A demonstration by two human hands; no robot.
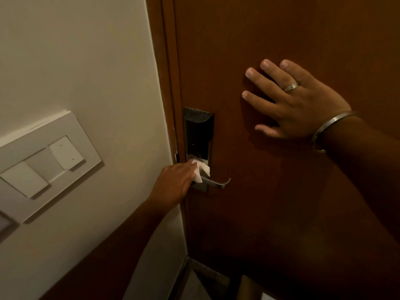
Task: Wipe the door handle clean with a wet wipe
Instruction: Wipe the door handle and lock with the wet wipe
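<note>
A silver lever door handle [218,183] sticks out to the right from a black electronic lock plate [198,131] on a brown wooden door [270,29]. My left hand [173,182] holds a white wet wipe [202,171] pressed against the handle's base, where the lever meets the plate. The lever's curved tip shows bare past the wipe. My right hand [296,100] lies flat on the door, up and to the right of the lock, fingers spread, with a ring and a metal bangle on it.
A cream wall [86,50] runs along the left of the door frame [171,83]. A white switch panel [43,165] with several rocker switches is mounted on the wall at left. The floor shows dimly at the bottom.
</note>
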